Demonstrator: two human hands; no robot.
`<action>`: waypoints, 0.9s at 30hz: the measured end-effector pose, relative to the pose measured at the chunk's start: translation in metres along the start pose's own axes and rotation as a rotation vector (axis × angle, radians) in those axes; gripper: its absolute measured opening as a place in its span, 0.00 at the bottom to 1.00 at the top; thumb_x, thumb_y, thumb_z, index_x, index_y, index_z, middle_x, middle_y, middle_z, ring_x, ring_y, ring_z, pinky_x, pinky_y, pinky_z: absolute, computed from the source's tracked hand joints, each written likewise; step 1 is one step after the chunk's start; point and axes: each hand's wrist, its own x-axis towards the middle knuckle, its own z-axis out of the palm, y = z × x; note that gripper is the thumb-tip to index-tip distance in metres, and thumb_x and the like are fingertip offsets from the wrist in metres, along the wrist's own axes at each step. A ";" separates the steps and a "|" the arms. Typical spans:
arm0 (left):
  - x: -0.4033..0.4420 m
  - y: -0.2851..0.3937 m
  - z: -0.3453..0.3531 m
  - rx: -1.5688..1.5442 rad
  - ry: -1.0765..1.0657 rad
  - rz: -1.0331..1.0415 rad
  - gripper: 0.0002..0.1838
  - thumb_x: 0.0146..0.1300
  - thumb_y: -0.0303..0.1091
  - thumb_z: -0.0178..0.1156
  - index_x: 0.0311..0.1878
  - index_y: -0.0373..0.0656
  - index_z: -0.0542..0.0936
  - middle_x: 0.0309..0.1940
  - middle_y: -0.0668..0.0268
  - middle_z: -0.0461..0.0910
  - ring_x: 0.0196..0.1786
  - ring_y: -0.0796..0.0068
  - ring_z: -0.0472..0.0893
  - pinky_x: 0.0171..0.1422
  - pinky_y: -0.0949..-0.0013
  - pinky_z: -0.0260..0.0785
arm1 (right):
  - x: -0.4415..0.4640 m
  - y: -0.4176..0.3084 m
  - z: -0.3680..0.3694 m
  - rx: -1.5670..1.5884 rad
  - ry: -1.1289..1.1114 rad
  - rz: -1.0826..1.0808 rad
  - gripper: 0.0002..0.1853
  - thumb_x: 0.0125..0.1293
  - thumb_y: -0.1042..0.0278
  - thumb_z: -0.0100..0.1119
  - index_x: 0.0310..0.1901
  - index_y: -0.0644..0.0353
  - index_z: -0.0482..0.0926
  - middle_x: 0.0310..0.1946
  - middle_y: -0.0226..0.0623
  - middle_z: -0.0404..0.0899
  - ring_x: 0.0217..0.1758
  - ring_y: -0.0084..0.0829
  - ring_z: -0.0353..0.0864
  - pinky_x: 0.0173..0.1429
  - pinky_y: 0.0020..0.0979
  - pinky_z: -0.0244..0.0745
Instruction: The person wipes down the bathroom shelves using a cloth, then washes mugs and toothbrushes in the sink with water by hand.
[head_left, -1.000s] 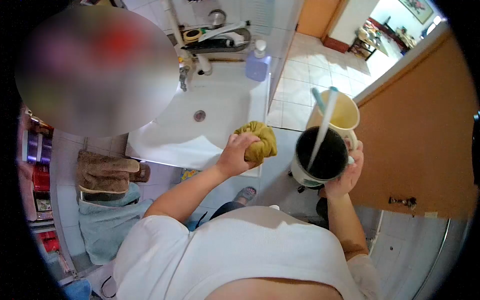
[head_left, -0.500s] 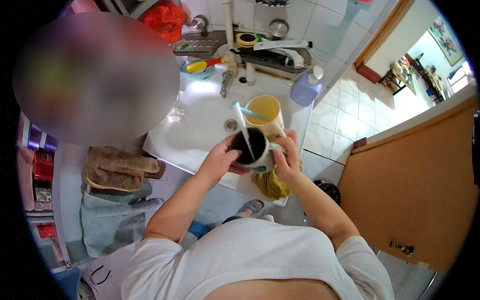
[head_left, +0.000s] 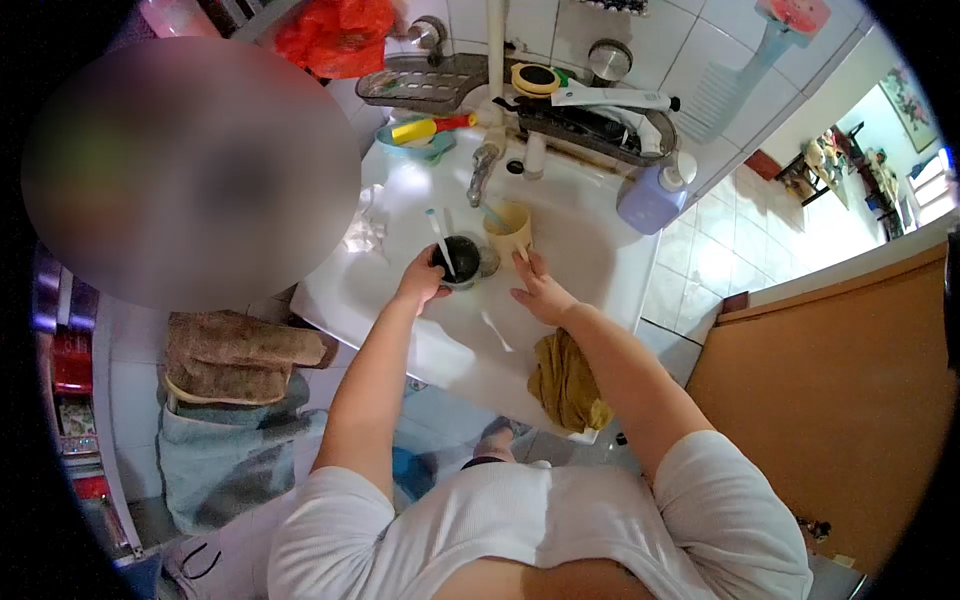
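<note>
My left hand is wrapped round a mug with a dark inside low in the sink. A white toothbrush leans out of this mug. To its right stands a yellow mug, with a light-blue toothbrush tilted inside it. My right hand has its fingers stretched towards the yellow mug's handle, the thumb held apart. Its fingertips are at the handle; whether they touch it I cannot tell. The white sink surrounds both mugs.
A tap rises behind the mugs. A purple pump bottle stands at the back right. An olive cloth hangs over the front edge. A toothpaste tube lies on the back shelf. A wooden door is at the right.
Both mugs have moved away from my body, down into the sink. My right hand has let go of the handle it gripped, and its fingers have spread.
</note>
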 end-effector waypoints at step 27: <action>-0.221 0.118 0.282 0.490 -0.602 0.977 0.11 0.64 0.26 0.55 0.48 0.36 0.78 0.32 0.64 0.78 0.32 0.78 0.73 0.37 0.73 0.68 | -0.488 -0.091 -0.181 -0.404 1.380 0.327 0.17 0.63 0.67 0.58 0.53 0.58 0.74 0.58 0.43 0.71 0.61 0.43 0.70 0.62 0.37 0.68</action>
